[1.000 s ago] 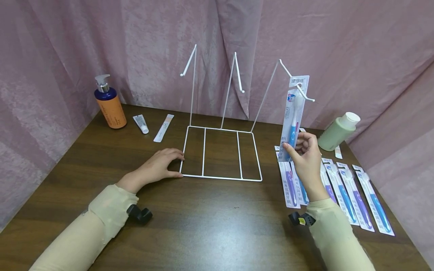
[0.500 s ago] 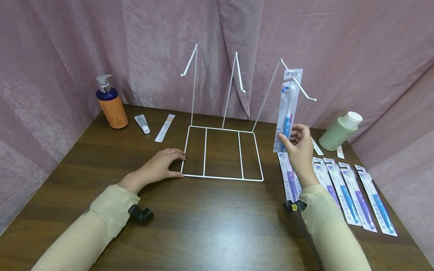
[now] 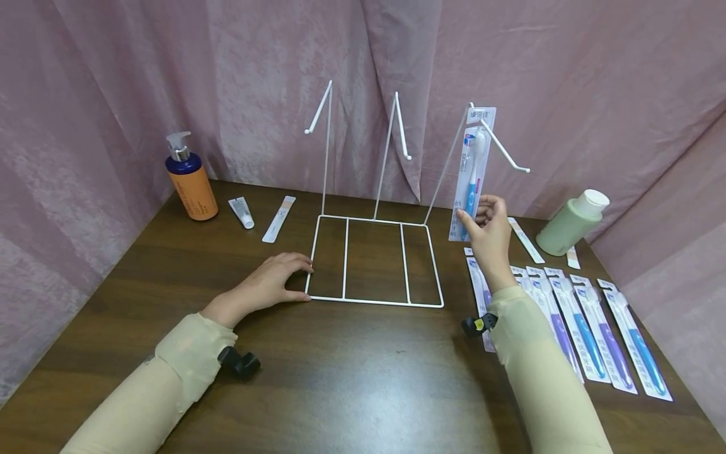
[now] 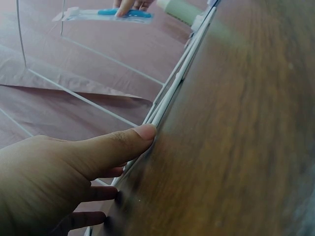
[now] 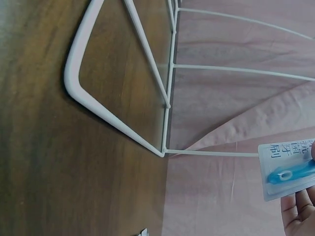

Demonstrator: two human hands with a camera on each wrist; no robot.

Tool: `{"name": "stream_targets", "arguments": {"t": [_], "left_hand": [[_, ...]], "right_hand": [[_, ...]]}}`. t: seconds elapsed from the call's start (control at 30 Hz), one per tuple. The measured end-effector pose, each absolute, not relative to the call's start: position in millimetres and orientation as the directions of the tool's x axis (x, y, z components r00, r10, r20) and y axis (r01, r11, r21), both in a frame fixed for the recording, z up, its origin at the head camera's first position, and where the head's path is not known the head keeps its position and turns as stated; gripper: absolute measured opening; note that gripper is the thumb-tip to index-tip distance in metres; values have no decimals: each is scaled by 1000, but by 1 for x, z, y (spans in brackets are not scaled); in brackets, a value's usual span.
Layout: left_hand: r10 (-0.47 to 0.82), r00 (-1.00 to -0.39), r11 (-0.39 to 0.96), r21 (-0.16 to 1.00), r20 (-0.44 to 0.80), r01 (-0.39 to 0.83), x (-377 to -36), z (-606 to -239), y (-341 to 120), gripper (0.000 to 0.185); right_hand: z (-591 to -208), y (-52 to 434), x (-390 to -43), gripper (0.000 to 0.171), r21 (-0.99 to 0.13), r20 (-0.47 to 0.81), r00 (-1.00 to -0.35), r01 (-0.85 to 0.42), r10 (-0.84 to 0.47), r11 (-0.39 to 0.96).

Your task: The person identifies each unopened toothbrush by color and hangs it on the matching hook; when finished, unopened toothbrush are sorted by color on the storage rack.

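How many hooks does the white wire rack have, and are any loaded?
3. The left hook and middle hook are bare. The right hook carries the toothpaste-blue toothbrush pack that the right hand pinches at its lower end.

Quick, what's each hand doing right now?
Left hand: open, fingers resting against the white wire rack.
Right hand: pinching the packaged blue toothbrush.
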State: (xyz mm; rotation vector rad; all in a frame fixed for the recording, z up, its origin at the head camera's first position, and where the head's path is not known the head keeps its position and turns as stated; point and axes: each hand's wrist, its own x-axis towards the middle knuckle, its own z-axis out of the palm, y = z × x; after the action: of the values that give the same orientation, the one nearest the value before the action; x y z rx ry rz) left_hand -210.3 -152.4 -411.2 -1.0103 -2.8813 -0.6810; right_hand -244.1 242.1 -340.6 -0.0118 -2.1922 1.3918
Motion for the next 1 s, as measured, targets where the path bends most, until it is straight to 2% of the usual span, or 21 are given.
{"name": "stream_targets", "arguments": {"t": [0.53,1.0], "left_hand": [[595,-790,701,387,146,599,-209,-414,-152,51],[585,-797,702,400,146,589,-209,-411,-152,50]], "right_hand": [[-342,237,-271,49,-835,408,-860,-216,306,506],[-343,243,-278,49,-803,390,-884,-189,259,565]]}}
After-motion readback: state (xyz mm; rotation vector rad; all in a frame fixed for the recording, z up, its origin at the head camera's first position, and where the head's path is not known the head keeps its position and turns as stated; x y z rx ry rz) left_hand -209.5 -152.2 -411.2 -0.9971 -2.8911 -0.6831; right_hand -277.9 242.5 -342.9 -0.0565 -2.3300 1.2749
